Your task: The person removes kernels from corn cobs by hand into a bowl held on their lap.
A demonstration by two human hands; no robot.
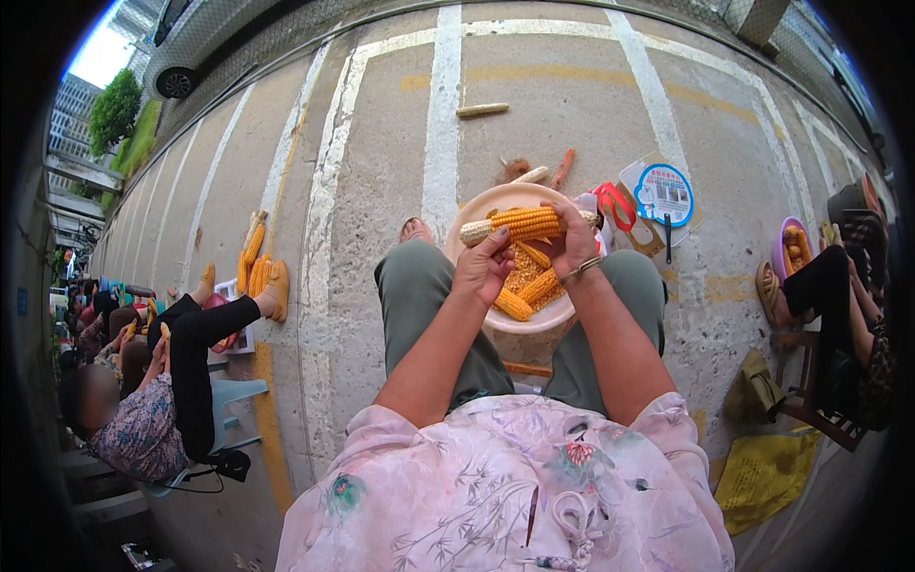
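Observation:
A partly shelled corn cob (525, 224) lies sideways above a pale round basin (472, 207) between my knees. My right hand (572, 239) grips its right part, where yellow kernels remain. Bare pale cob shows at its left end, and my left hand (486, 264) touches its underside there with the thumb; the other fingers are curled. In the basin, loose kernels (527, 275) lie with several yellow cobs (513, 304). A bracelet circles my right wrist.
Beyond the basin lie bare cobs (482, 110), corn silk (516, 170) and a reddish cob (564, 169). A round fan (665, 194) rests on cardboard at right. Seated people are on both sides, with corn (259, 275) at left and a purple basin (779, 247) at right.

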